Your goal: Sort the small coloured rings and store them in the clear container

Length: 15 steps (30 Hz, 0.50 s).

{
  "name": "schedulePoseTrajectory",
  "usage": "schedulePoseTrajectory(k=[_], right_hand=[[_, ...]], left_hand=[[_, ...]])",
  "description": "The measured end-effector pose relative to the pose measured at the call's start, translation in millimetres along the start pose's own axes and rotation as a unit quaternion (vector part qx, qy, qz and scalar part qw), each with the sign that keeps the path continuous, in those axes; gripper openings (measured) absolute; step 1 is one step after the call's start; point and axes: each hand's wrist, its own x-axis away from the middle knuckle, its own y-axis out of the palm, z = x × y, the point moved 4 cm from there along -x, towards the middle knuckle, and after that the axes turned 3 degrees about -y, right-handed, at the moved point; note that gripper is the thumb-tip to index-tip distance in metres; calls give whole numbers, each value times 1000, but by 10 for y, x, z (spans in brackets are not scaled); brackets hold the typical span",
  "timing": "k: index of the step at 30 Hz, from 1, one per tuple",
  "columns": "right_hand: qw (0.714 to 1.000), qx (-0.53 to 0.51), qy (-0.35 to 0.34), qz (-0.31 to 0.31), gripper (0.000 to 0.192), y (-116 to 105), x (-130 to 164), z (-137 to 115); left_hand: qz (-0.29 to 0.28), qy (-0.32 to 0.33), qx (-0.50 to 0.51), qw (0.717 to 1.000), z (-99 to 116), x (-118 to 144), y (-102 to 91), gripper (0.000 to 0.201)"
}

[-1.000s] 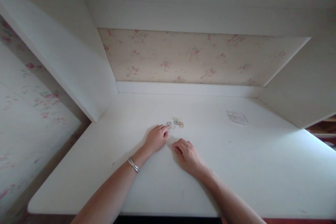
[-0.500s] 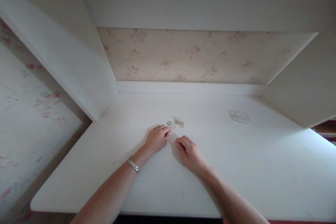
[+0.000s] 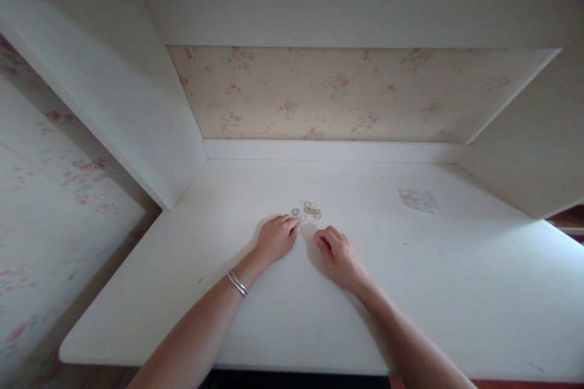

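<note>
Head view: two bare forearms reach in over the front edge of a white, smooth-topped desk (image 3: 274, 328) with a rounded front left corner.
Silver metal bracelet (image 3: 238, 282): on the left wrist, between the front edge and the hand.
Right hand (image 3: 340, 257): has slid a little to the right and toward the back edge over the last second; its fingers curl inward with the thumb near the index, but whether the tips meet or pinch anything is too small to tell.
Left hand (image 3: 278, 238): has barely shifted; it rests low on the desk, index finger reaching forward, the others bent under. I cannot tell whether its fingertips hold something or only touch the desktop.
Gap between the hands: wider than a second ago, so both now sit apart at the front side of the rings, the right one nearer to them.
Thin, round rings in pale, grey and yellowish tones (image 3: 314, 211): loosely clustered, some overlapping, around the middle of the desk's width, just beyond the left fingertips; the group looks little changed.
Flat, clear plastic case (image 3: 418, 200): toward the back right corner, well apart from both hands.
Pink-flowered cream wallpaper (image 3: 319, 94): beyond the back edge.
</note>
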Motion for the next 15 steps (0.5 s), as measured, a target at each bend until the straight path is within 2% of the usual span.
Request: schedulePoseTrajectory(k=[6,11,15], right_hand=[[993,4,-92,-75,22,94,57,-242],[988,4,-108,-109,24,120,85,-352],[990,-6,-109,-94,23,88,82,-325]], left_hand=[[-1,-21,-5,1000,-8,-16,16,28],[0,-14,-1,1000,-7,-16,10,29],[3,-12,-1,1000,-9,-13,8,29]])
